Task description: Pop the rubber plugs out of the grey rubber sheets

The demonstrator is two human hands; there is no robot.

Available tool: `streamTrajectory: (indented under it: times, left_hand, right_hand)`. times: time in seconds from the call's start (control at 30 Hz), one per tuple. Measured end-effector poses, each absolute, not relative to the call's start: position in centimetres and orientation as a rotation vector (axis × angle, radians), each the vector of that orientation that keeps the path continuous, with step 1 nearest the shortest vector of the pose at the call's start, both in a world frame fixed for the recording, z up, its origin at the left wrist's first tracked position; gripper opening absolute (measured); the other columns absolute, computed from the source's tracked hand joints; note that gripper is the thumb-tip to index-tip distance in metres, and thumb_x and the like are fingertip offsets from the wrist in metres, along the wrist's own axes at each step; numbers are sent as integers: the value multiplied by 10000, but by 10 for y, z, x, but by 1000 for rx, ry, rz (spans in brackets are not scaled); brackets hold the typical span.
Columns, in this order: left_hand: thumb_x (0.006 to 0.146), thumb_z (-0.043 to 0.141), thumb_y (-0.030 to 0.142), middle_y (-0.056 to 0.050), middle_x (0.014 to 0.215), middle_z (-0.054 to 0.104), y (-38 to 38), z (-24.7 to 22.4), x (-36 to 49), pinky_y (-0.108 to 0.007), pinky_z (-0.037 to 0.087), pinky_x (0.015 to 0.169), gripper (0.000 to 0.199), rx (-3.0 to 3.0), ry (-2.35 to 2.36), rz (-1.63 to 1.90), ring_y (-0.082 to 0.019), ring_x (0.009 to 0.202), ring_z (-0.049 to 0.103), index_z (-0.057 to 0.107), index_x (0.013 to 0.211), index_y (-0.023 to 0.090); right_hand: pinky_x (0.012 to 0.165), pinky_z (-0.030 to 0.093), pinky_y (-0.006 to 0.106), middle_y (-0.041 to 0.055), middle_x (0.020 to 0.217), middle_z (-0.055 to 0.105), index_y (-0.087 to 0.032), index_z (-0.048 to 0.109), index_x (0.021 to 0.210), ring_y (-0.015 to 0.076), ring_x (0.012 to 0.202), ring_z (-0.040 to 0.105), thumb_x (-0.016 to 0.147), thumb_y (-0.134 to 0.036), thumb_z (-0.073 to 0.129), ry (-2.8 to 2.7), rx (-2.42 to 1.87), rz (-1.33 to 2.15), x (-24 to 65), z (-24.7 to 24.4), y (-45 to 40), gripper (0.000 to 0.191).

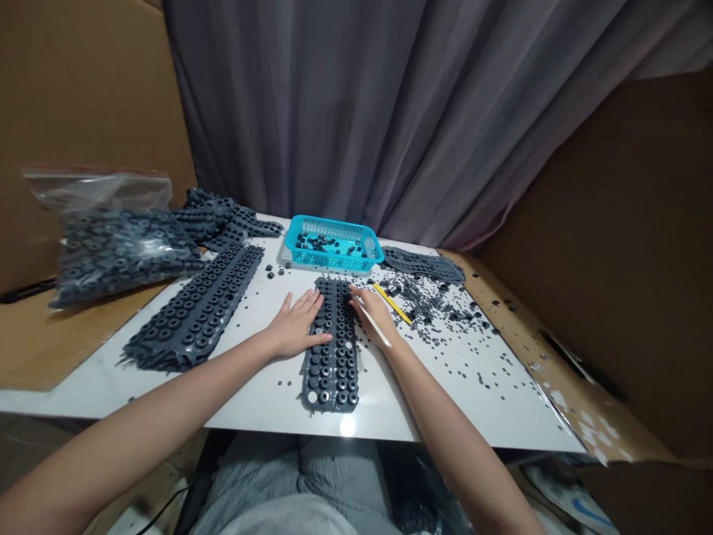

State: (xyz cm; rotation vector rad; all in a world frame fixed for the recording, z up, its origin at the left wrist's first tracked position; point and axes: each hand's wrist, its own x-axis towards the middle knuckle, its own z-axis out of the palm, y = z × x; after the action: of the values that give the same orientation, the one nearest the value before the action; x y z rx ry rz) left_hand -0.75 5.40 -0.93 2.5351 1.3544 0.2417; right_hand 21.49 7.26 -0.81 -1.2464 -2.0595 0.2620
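Observation:
A dark grey rubber sheet (333, 371) with rows of round, ring-like studs lies lengthwise on the white table in front of me. My left hand (295, 325) rests on its left edge, fingers spread and thumb across the studs. At the upper right edge of the sheet, my right hand (372, 316) is closed around a slim white stick (377, 325), whose working tip is hidden near the fingers. A few studs show pale or whitish centres. Just right of that hand lies a yellow stick (393, 303).
Behind stands a turquoise basket (334, 261) holding small black pieces. A stack of studded sheets (192, 308) and a clear bag of grey parts (125, 253) sit left. Small dark discs (428, 305) litter the right side, below another strip (426, 264). Cardboard walls and a curtain (312, 111) surround the table.

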Motion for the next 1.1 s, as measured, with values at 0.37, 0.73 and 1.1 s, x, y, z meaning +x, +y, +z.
streamTrajectory:
  times: [0.37, 0.73, 1.1]
  left_hand:
    - [884, 404, 577, -103, 1494, 337, 48, 11, -16, -512, 170, 1141, 629, 2603, 1261, 506, -297, 1392, 256, 425, 1376, 185]
    - [862, 505, 376, -72, 1172, 625, 60, 14, -17, -431, 444, 950, 297, 2631, 1135, 557, -246, 1094, 558, 630, 1069, 205]
    - [859, 502, 378, -80, 1410, 466, 26, 5, -17, -498, 311, 1105, 457, 2626, 989, 504, -287, 1318, 389, 514, 1290, 227]
  right_hand:
    - [680, 519, 363, 59, 701, 709, -178, 570, 995, 227, 646, 682, 878, -459, 474, -1539, -1431, 423, 247, 0, 70, 319]
    - [774, 552, 384, 114, 962, 727, -162, 664, 991, 251, 871, 694, 805, -482, 608, -1665, -1194, 854, 231, 3, 81, 374]
    - [753, 554, 311, 73, 899, 744, -198, 715, 900, 193, 809, 702, 842, -330, 624, -1939, -1000, 653, 206, 13, 81, 171]
